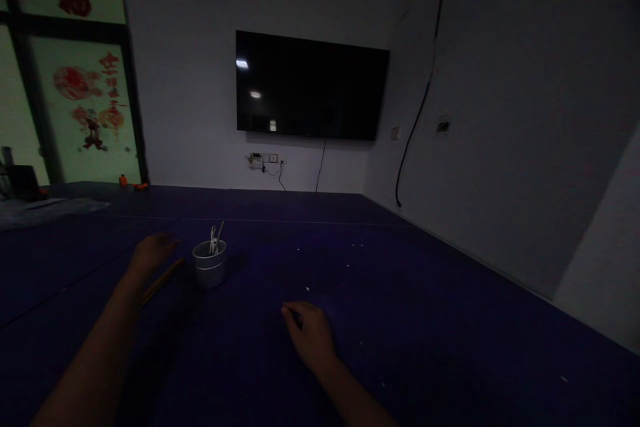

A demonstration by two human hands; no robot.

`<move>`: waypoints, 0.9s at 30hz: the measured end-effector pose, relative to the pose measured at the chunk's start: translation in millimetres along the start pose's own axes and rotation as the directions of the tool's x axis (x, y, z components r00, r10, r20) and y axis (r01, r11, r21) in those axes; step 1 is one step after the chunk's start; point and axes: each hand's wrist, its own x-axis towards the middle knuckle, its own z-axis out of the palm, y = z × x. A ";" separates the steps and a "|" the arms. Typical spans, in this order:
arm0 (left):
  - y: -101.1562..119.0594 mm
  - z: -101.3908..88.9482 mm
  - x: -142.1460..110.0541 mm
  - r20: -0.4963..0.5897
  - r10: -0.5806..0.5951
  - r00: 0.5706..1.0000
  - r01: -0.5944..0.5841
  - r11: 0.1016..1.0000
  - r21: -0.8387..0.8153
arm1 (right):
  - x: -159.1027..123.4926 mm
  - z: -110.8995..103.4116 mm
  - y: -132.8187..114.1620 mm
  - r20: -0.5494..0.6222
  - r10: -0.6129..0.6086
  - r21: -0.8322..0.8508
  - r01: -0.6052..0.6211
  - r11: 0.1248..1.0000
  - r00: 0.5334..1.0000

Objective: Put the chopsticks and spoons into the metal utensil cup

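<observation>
A grey metal-looking cup (210, 272) stands upright on the dark blue surface. Slim silvery handled tools (214, 241), perhaps scissors, stick out of its top; their lower ends are hidden. My left hand (151, 255) is just left of the cup and apart from it, with its fingers blurred in the dim light. Beneath that hand lies a thin brown stick (163, 281), partly covered by my forearm. Farther right and nearer to me, my right hand (311, 333) rests low over the surface. Its fingers are curled with thumb and forefinger close together; whatever they pinch, if anything, cannot be made out.
Small white scraps (307, 289) are scattered on the blue surface (260, 347). At far left lie a clear plastic sheet (55, 211), a dark object (24, 180) and orange items (140, 186). A television (310, 87) hangs on the back wall; a black cable (417, 117) dangles at right.
</observation>
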 end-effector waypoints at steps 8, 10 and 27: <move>43.6 32.2 -8.9 0.033 0.232 0.972 -0.228 0.968 -0.103 | -0.1 -0.9 -1.2 0.012 0.012 -0.006 -0.012 1.000 1.000; 43.4 42.9 -10.3 0.073 0.255 0.964 -0.246 0.962 -0.121 | -0.4 -0.7 -1.7 0.010 0.011 -0.012 -0.011 1.000 1.000; 34.4 63.0 -7.5 0.212 0.268 0.940 -0.239 0.959 -0.151 | -0.5 1.5 -2.9 0.009 0.015 -0.013 -0.015 1.000 1.000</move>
